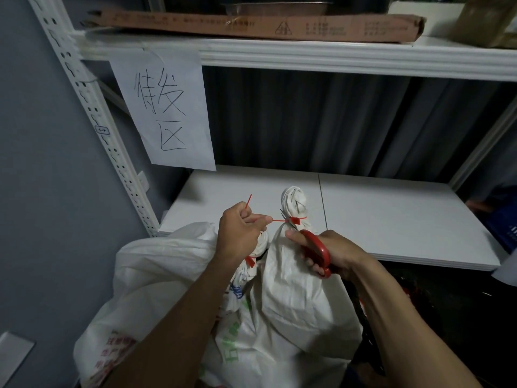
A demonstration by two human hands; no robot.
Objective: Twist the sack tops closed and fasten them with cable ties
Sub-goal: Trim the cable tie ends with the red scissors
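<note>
A white woven sack (296, 298) stands in front of me, its top twisted into a knob (293, 201). A red cable tie (295, 219) circles the neck under that knob. My left hand (240, 231) pinches the tie's loose tail and holds it taut to the left. My right hand (333, 254) grips red-handled scissors (316, 247), whose blades sit at the tail next to the tie's head. A second white sack (156, 289) on the left has its own twisted top with a red tie (250, 260), partly hidden behind my left wrist.
A white metal rack holds a bare white shelf board (391, 219) just behind the sacks. A paper sign (165, 107) hangs from the upper shelf (335, 56), which carries a long cardboard box (251, 25). A grey wall is on the left.
</note>
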